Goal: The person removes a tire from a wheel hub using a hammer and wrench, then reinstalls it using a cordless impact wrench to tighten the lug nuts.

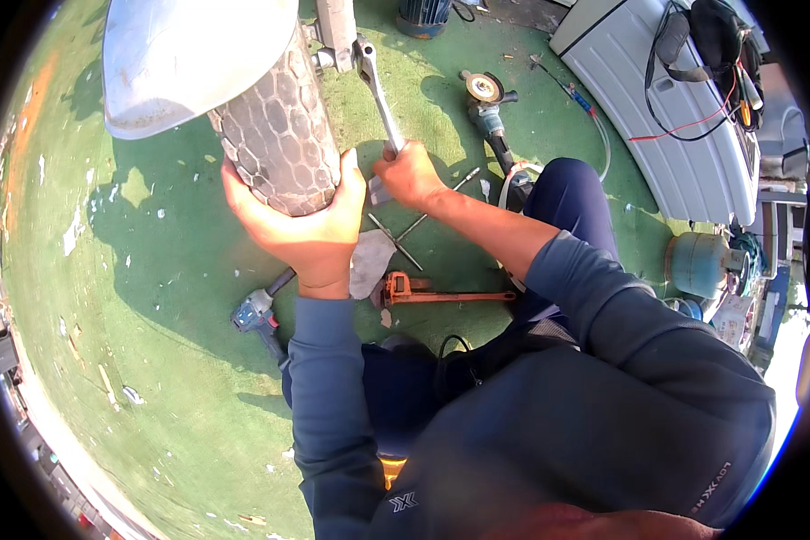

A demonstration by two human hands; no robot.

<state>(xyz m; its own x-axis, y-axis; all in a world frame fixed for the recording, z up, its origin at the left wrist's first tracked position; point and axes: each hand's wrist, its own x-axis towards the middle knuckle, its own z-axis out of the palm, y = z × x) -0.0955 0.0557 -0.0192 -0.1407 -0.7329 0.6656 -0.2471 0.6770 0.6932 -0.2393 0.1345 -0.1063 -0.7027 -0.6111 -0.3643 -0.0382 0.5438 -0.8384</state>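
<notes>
My left hand (301,234) cups the lower end of a worn, dusty tyre (279,126), thumb on its right side and fingers on the left. In my right hand (414,175) is the handle of a silver ratchet wrench (381,90); its head is up beside the metal fork (337,36) at the right of the wheel. Whether the wrench sits on a nut there I cannot tell. A silver-white mudguard (198,58) covers the upper left of the tyre. Below my right hand lies a cross-shaped metal wrench (398,240).
An orange pipe wrench (445,296) and a cordless power tool (259,312) lie near my legs. An angle grinder (488,112) rests to the right. Farther right are a white panelled casing (666,108) with cables on it and a blue gas cylinder (697,265). A motor (423,13) stands at the back.
</notes>
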